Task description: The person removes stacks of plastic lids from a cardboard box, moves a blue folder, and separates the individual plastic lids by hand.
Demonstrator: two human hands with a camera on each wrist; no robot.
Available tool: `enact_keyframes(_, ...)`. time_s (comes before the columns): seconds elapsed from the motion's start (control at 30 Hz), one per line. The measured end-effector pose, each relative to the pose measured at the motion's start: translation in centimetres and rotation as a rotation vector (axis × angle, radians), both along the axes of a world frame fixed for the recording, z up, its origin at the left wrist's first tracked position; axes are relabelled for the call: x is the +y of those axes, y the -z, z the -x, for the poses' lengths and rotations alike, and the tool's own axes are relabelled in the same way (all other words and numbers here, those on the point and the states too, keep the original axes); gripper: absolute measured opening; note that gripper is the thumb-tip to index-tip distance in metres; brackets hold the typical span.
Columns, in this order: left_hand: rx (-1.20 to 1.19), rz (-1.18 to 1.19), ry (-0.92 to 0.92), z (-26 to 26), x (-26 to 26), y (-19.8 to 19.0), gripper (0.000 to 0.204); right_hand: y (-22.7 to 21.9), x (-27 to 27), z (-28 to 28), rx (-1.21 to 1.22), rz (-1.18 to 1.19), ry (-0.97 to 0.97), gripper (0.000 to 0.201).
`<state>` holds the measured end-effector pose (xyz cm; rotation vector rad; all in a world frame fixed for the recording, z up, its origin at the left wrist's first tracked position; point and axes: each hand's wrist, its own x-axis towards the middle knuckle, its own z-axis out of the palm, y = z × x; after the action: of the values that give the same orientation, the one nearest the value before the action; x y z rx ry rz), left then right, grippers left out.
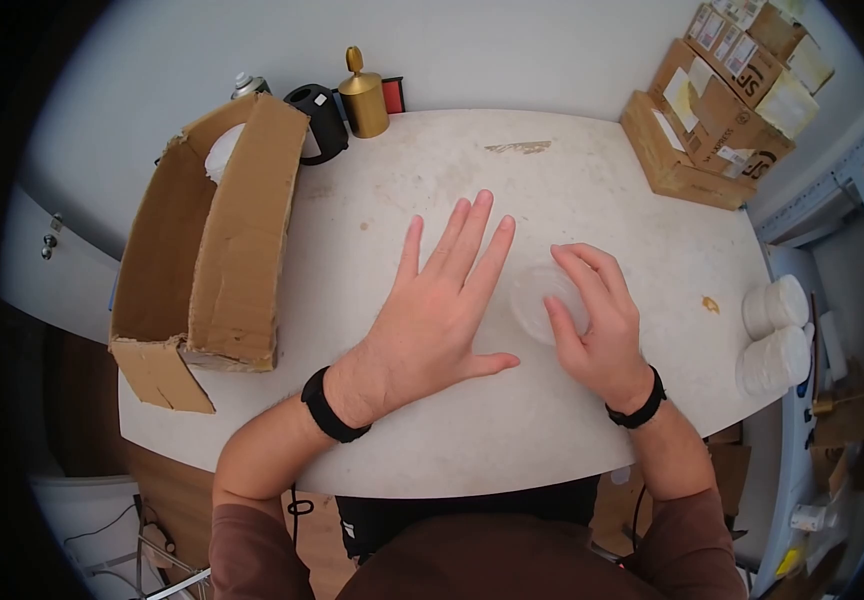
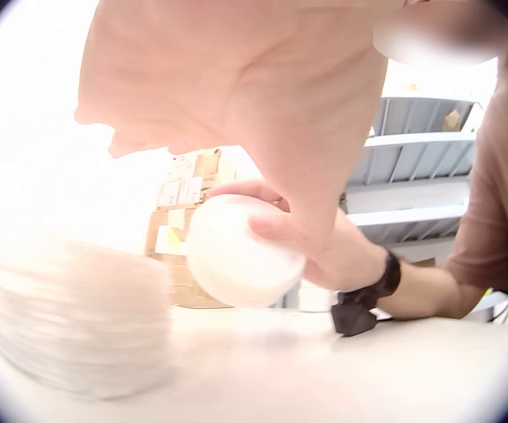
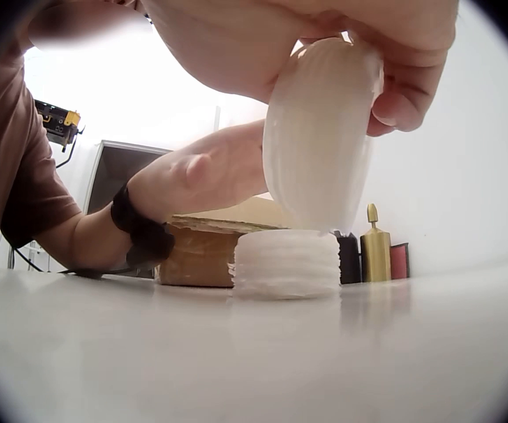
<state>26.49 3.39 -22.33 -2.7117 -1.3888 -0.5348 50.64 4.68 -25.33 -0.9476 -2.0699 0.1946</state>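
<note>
My right hand (image 1: 602,320) pinches a short stack of round translucent plastic lids (image 3: 320,132), tipped up on edge between thumb and fingers. A second stack of such lids (image 3: 286,264) stands upright on the white table (image 1: 432,440). My left hand (image 1: 427,320) is held palm down with fingers spread, nothing in its grip. From the head camera, that hand hides the standing stack. The left wrist view shows the standing stack (image 2: 77,326) at lower left, with the held lids (image 2: 245,251) to its right, tilted.
At the left lies an open cardboard box (image 1: 242,260) with something white inside. A black cylinder (image 1: 317,125) and a gold bottle (image 1: 364,105) stand by the wall. Cartons (image 1: 712,110) are piled at the back right. Two white cylindrical bundles (image 1: 777,335) sit at the right edge.
</note>
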Motion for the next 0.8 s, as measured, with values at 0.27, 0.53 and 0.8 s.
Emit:
enact_keyframes(0.27, -0.412, 0.186, 0.213, -3.0, -2.3, 2.1, 0.113, 0.2, -0.6, -0.9, 0.066, -0.156, -0.174, 0.069)
enact_keyframes(0.53, -0.679, 0.473, 0.198, -1.3, -1.5, -0.2, 0.11, -0.6, -0.5, -1.0, 0.082, -0.119, -0.398, 0.112)
enact_keyframes(0.8, -0.77, 0.752, 0.179, -1.1, -1.0, -0.2, 0.103, -0.3, -0.2, -0.4, 0.012, -0.1, -0.333, 0.106)
